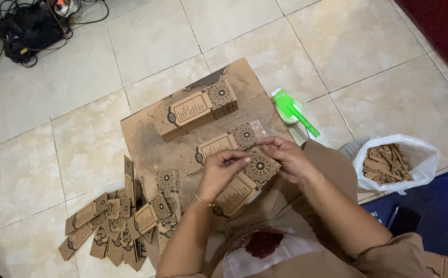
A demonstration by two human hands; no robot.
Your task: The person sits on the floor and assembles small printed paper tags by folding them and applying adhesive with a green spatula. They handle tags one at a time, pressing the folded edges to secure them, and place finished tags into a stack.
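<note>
My left hand [221, 172] and my right hand [284, 154] both grip a flat brown printed cardboard sleeve [244, 183] with a round ornament on it, held above a cardboard sheet [146, 139] on the floor. The fingertips of both hands meet at the sleeve's upper edge. A second printed sleeve [218, 145] lies just behind the hands. A neat stack of the same sleeves [195, 109] rests farther back on the sheet.
A loose pile of folded sleeves [118, 221] lies on the tiled floor at the left. A green scoop [293, 110] sits right of the sheet. A white plastic bag with cardboard pieces [393, 162] stands at right, a black phone [401, 221] on a blue mat, cables at top left.
</note>
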